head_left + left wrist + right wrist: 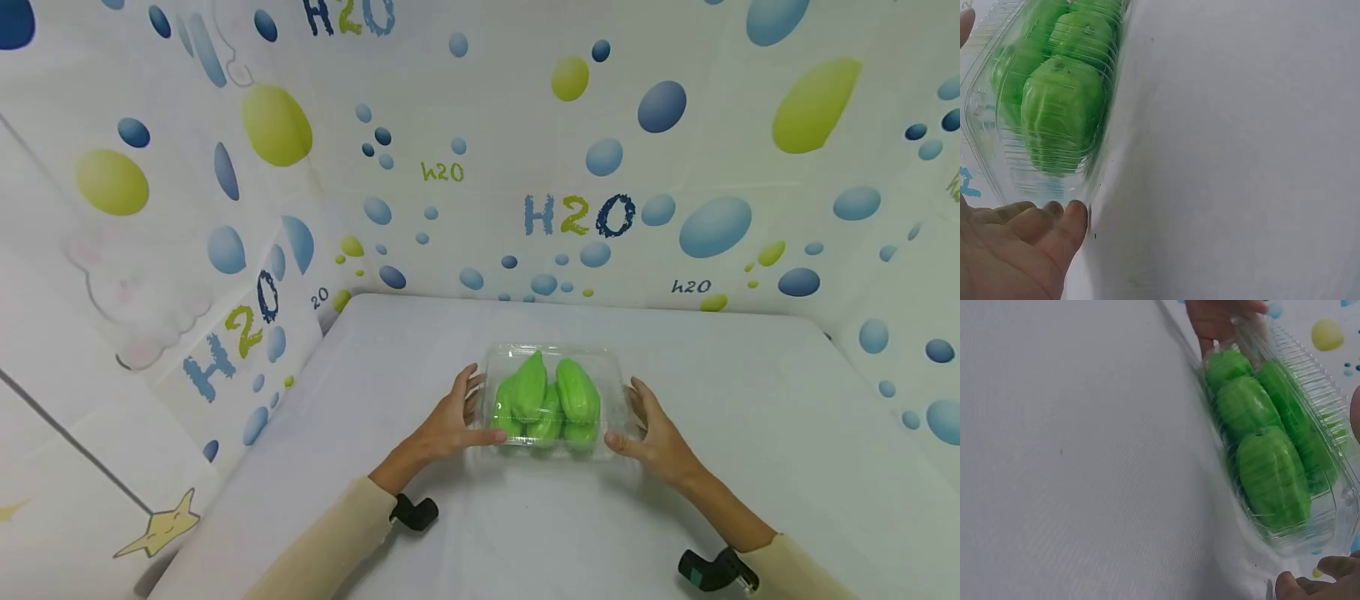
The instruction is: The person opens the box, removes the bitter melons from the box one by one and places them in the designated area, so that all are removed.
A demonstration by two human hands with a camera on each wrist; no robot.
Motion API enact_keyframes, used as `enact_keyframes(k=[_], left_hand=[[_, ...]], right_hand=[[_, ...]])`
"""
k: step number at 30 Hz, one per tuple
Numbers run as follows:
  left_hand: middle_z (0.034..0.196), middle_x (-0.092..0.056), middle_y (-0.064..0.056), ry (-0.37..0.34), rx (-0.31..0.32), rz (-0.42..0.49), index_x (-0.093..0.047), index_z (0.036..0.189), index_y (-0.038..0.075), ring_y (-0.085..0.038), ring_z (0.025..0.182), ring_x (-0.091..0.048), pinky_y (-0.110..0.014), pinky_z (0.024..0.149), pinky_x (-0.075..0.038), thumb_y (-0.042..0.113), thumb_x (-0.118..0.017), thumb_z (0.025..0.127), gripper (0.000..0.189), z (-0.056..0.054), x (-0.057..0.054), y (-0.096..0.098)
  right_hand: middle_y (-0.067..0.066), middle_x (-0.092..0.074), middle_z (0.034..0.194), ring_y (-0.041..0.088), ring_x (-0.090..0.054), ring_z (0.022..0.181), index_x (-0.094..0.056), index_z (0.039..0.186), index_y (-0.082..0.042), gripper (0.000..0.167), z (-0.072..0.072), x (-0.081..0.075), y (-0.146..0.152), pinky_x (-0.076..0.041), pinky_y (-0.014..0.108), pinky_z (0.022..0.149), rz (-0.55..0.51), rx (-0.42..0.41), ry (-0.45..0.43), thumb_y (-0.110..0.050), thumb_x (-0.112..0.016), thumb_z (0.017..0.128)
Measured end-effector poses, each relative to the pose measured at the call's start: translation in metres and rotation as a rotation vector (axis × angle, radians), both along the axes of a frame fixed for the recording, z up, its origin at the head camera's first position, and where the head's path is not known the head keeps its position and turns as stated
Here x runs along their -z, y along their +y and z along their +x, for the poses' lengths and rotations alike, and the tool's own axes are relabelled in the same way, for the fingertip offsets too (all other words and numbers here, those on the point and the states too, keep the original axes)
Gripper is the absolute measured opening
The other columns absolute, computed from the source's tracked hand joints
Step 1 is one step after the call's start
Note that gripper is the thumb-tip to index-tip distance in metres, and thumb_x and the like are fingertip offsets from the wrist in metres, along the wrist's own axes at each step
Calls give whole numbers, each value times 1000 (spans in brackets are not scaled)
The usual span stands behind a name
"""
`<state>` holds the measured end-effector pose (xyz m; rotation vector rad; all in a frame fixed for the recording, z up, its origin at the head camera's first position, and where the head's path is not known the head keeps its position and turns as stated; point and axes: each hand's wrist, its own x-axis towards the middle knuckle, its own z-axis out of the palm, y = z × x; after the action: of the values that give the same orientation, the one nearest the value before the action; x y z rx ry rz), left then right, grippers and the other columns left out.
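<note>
A clear plastic clamshell box [617,379] with a ridged lid sits on the white tabletop. Several pale-green, ridged, oblong fruits [576,392] lie piled inside it. At the box's left end is my left hand [447,423], thumb over the front corner and loosely extended fingers along the side. Its fingertips [1075,209] come right to the box's lower corner in the left wrist view. My right hand [660,437] flanks the other end, thumb at the front corner and fingers spread beside it. In the right wrist view, its fingertips [1288,584] show a small gap from the box.
The white cloth-covered table [525,533] stretches around the box. Behind it hangs a white curtain [480,100] printed with blue and green dots, and it continues along both sides. Black wrist cameras [415,512] are strapped at both cuffs.
</note>
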<state>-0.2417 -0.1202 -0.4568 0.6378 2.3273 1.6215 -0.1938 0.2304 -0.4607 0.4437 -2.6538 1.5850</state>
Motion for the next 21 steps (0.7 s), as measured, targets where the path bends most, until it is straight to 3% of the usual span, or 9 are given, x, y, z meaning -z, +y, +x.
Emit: enact_keyframes(k=[5,9,13,16,21], left_hand=[[168,-17,-16,-21,23,30,-3,162,6,-42,151,-22,-53,115,-31,43,-85,78,123,1,0,-2],[168,-17,-16,-30,26,48,-4,161,3,-43,151,-22,-55,115,-30,29,-82,83,114,1,0,-2],[167,-18,-20,-41,26,60,-8,159,-1,-45,150,-23,-57,115,-28,24,-81,82,109,2,1,-3],[166,-19,-22,-50,27,72,-11,156,-3,-47,149,-24,-59,115,-28,25,-81,82,106,2,1,-2],[166,-17,-25,-57,28,92,-17,155,-2,-47,149,-24,-59,116,-27,24,-81,82,100,2,1,-2]], right_hand=[[35,-10,163,59,-10,147,-3,159,1,103,1,-1,0,-16,72,112,-162,-34,-130,-17,-76,89],[31,-10,165,57,-13,148,-4,157,-2,105,1,1,-2,-25,68,112,-256,-42,-180,-17,-80,86],[27,-12,166,50,-23,148,-5,153,-4,106,2,3,-3,-41,46,106,-289,-26,-218,-14,-83,82],[24,-14,167,45,-26,148,-5,152,-6,106,2,4,-4,-41,34,101,-293,-12,-236,-13,-83,81],[24,-13,167,41,-25,148,-7,151,-7,103,2,5,-5,-34,40,105,-331,6,-270,-11,-82,81]])
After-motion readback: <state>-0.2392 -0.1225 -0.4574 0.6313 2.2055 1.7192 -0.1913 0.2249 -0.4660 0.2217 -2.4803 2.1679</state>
